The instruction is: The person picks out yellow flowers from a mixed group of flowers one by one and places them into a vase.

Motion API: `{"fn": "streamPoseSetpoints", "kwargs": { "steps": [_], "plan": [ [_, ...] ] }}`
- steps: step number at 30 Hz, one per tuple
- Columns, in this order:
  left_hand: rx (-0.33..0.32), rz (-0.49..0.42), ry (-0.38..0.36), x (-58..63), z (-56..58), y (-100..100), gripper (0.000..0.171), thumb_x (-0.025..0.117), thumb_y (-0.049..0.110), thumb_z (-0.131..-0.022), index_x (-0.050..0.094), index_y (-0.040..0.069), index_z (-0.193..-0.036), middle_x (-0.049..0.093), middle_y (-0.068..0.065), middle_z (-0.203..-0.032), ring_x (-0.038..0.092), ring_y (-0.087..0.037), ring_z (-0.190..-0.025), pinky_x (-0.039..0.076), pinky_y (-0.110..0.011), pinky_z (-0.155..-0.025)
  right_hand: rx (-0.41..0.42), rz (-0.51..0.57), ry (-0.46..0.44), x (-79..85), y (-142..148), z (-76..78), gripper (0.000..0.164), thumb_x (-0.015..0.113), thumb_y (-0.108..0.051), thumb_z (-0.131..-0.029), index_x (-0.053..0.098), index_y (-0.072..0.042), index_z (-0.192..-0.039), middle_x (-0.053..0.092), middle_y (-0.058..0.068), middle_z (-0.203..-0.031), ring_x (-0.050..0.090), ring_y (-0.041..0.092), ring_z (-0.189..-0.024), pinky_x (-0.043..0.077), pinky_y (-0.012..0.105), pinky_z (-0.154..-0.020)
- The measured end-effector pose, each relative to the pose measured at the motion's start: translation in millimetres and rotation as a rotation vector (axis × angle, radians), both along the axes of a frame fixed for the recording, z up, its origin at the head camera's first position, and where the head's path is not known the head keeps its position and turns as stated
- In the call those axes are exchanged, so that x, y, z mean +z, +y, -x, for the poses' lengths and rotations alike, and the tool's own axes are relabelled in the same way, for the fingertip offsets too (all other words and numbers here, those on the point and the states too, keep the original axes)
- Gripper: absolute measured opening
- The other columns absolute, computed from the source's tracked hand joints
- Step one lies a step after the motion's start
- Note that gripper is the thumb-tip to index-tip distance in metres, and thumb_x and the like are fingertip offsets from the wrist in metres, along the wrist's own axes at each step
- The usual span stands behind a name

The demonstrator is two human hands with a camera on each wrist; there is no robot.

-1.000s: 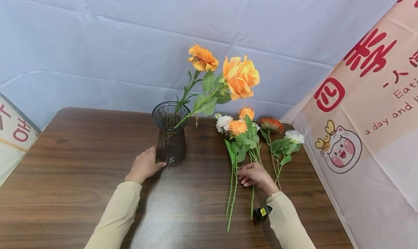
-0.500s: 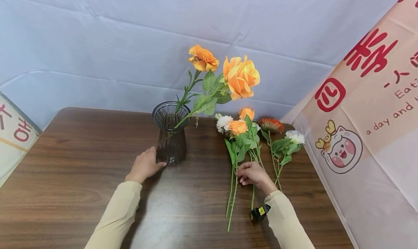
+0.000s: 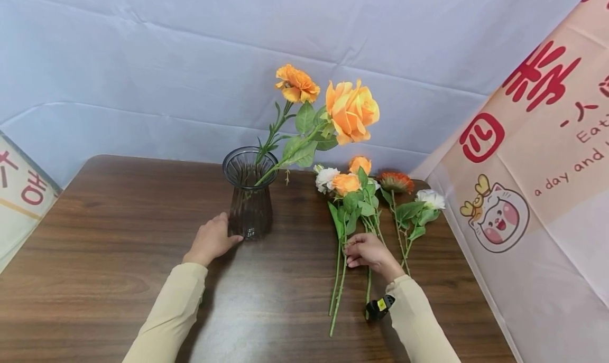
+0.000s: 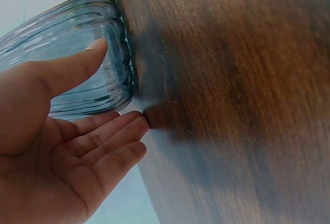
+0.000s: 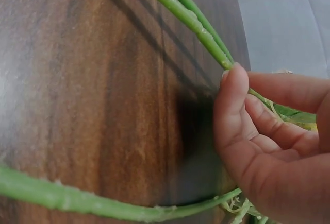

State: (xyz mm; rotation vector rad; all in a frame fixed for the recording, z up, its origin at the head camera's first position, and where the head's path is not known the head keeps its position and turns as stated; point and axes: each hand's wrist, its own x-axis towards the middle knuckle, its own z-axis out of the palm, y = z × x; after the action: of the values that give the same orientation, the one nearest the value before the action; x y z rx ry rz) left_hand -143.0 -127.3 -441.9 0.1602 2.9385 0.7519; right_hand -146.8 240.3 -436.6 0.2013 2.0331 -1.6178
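Observation:
A dark, see-through ribbed glass vase (image 3: 250,212) stands upright on the table, holding an orange carnation (image 3: 297,84) and a large orange rose (image 3: 352,112), both leaning right. My left hand (image 3: 212,241) is at the lower left side of the vase. In the left wrist view its thumb lies across the glass near the base, its other fingers extended along the side. My right hand (image 3: 370,254) pinches a green flower stem (image 5: 178,7) between thumb and index finger. A second stem runs close alongside it. The held stem runs up into leaves below the smaller orange roses (image 3: 346,185).
White flowers (image 3: 326,179) lie beside the smaller roses. Farther right on the table lie a red-orange flower (image 3: 397,183) and another white flower (image 3: 430,198). Pale cloth (image 3: 190,62) hangs behind the wooden table (image 3: 119,236), and a printed banner (image 3: 537,194) stands along its right side.
My right hand's fingers have closed in on the stem, and the wrist has shifted slightly left. The left hand and vase stay where they were.

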Motion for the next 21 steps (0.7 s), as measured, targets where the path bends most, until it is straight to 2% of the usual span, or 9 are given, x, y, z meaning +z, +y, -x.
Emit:
{"fn": "streamPoseSetpoints", "kwargs": {
  "steps": [14,21],
  "plan": [
    [0.000,-0.005,0.008,-2.6,1.3,-0.7,0.052,0.071,0.028,-0.079,0.048,-0.011,-0.105,0.058,-0.028,-0.098,0.055,-0.045,-0.091,0.043,-0.054,-0.078,0.070,0.058,-0.001,9.5,2.0,2.0,0.015,0.051,0.010,-0.082,0.045,0.015,-0.095,0.054,0.011,-0.072,0.059,0.018,-0.058,0.053,0.031,-0.058],
    [0.005,-0.007,0.008,-3.2,1.0,-0.8,0.052,0.071,0.028,-0.078,0.048,-0.011,-0.104,0.058,-0.027,-0.098,0.055,-0.045,-0.091,0.043,-0.054,-0.078,0.106,0.089,0.009,18.1,4.2,2.4,0.007,0.050,0.011,-0.082,0.048,0.008,-0.088,0.055,0.011,-0.070,0.060,0.018,-0.058,0.054,0.032,-0.058]
  ]
}}
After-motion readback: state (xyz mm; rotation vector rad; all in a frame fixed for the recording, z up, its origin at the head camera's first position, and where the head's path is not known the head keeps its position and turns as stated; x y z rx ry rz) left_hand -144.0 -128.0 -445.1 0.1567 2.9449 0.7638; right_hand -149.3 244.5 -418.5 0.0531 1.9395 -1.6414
